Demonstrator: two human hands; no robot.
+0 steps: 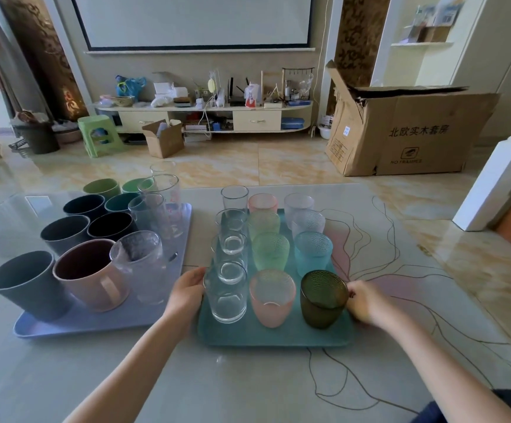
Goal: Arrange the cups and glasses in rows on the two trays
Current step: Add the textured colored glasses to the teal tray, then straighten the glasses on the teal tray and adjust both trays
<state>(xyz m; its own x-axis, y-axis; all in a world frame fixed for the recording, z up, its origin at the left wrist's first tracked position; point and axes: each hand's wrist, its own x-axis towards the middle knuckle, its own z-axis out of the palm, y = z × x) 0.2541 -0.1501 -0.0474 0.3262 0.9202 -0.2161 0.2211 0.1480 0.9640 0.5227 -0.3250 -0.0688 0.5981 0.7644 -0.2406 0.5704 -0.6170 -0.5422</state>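
Both hands clamp the teal tray (275, 338), left hand (187, 290) on its left edge, right hand (362, 302) on its right beside the dark green glass (323, 299), likely to square it against the blue tray (95, 323) of cups.

One head-worn wide-angle view looks forward and down, close over the tabletop's (248, 386) near edge (far edge and room beyond visible too)

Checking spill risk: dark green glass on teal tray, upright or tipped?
Upright: the dark green glass stands on its base on the teal tray, mouth up.
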